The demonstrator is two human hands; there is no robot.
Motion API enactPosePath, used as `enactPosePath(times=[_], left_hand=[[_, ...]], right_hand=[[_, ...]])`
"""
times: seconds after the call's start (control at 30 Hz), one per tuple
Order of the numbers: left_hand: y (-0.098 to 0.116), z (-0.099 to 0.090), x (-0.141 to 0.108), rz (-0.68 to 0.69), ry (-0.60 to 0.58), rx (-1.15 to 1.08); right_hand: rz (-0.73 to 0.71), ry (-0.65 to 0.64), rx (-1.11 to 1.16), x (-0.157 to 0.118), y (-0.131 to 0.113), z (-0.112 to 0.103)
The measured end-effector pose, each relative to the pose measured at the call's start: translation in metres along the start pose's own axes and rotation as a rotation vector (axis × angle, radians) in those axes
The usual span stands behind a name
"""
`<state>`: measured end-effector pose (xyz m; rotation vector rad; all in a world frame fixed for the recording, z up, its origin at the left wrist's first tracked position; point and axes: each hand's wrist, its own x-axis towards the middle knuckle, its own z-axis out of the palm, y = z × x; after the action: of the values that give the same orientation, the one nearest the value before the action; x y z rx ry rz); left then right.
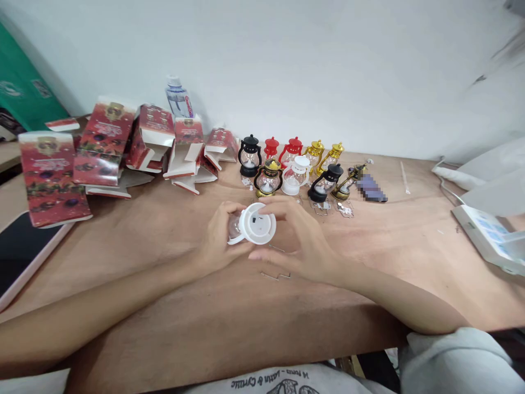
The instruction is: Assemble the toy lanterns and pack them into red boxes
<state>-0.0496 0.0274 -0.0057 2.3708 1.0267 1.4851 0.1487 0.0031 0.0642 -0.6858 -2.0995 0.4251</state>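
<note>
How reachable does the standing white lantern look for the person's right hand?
Probably not at once: the right hand is busy holding another white lantern with the left hand. Nothing else seems to block it; the standing white lantern is just beyond.

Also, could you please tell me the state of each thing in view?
White plastic lantern, held tipped, base showing.
Left hand, closed on it.
Right hand, fingers at the base rim.
Black, red, gold, white lanterns, standing.
Red printed cardboard boxes, some with flaps open.
Clear plastic bottle, capped, upright.
Thin bent metal wire, lying loose.
</note>
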Motion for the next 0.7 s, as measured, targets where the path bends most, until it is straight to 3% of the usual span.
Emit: enactPosePath(times=[0.17,0.3,0.53,0.63,0.7], left_hand=[[0.001,-0.004,0.004,0.086,-0.024,0.038],[0.001,-0.003,0.005,0.129,0.039,0.061],[0.002,0.001,0.003,-0.187,0.072,-0.067],[0.000,0.002,0.006,-0.232,0.023,-0.090],[0.000,0.001,0.008,-0.212,-0.028,-0.042]], right_hand=[[-0.097,0.012,-0.133,-0.005,0.000,0.006],[-0.075,0.085,-0.003,-0.007,0.006,0.009],[0.125,0.198,0.354,-0.003,0.033,0.016],[0.165,0.231,0.353,-0.003,0.037,0.016],[0.107,0.196,0.270,-0.003,0.034,0.014]])
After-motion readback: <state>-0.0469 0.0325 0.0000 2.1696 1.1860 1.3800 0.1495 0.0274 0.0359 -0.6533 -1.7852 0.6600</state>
